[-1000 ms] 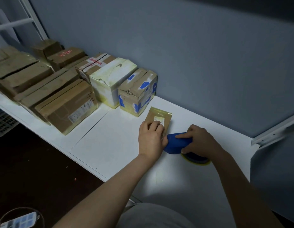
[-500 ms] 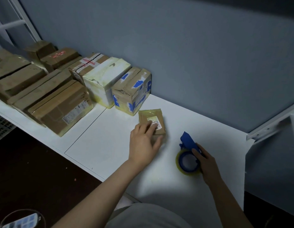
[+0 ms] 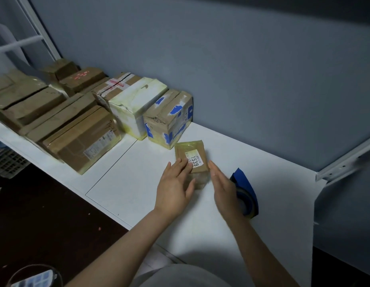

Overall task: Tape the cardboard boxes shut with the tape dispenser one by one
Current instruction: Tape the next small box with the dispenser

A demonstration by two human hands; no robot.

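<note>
Left hand (image 3: 173, 183) flat on small brown labelled cardboard box (image 3: 186, 150); right hand (image 3: 223, 183) straight-fingered, empty. Probable next step: clear box, grasp blue plastic tape dispenser (image 3: 246, 187).

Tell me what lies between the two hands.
Head view: the small box labelled 1539 lies between them; the left hand rests on its top, and the right hand is open beside its right edge.

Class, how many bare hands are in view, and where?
2. The left hand rests on the small brown cardboard box; the right hand, flat, is beside that box, in front of the blue tape dispenser. None hidden.
</note>
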